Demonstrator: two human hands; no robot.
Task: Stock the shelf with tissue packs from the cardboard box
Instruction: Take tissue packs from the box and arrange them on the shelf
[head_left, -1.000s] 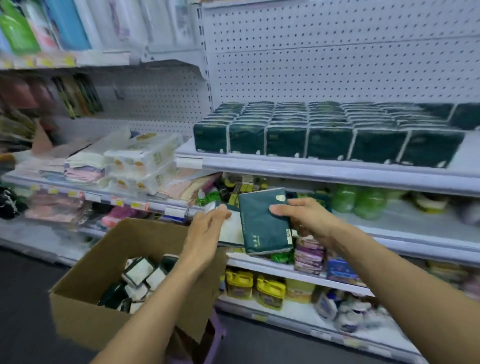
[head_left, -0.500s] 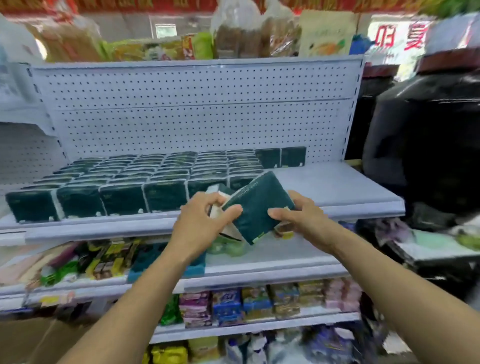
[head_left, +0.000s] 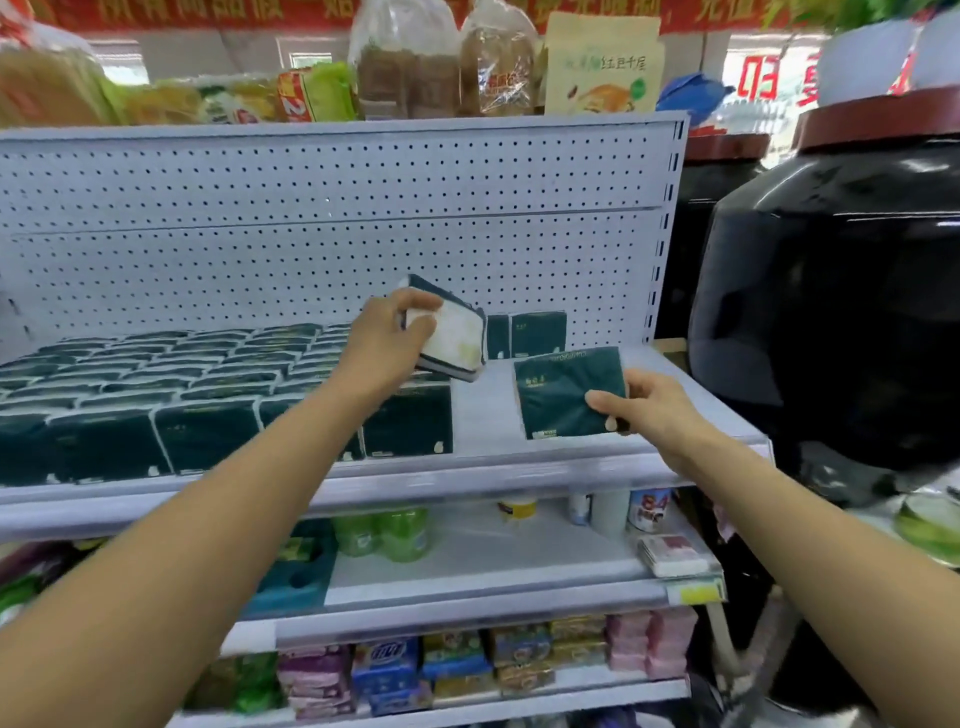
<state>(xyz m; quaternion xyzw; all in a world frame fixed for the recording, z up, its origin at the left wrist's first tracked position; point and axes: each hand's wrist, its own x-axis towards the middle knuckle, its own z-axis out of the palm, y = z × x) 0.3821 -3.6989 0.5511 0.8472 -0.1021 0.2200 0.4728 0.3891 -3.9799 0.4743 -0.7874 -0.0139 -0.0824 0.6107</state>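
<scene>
My left hand grips a dark green tissue pack, its white end toward me, raised above the white shelf. My right hand pinches a second dark green pack by its lower right corner, held upright over the shelf's bare right part. Rows of the same green packs fill the shelf's left and middle. Two more packs stand at the back against the pegboard. The cardboard box is out of view.
A large black jar with a red lid stands close to the right of the shelf end. Lower shelves hold green bottles, cans and coloured packets. Bagged goods sit on top of the pegboard unit.
My hands have parted: the left lifted one pack up toward the back, the right carried the other rightward over the shelf's bare part. The view rose and the box left the frame.
</scene>
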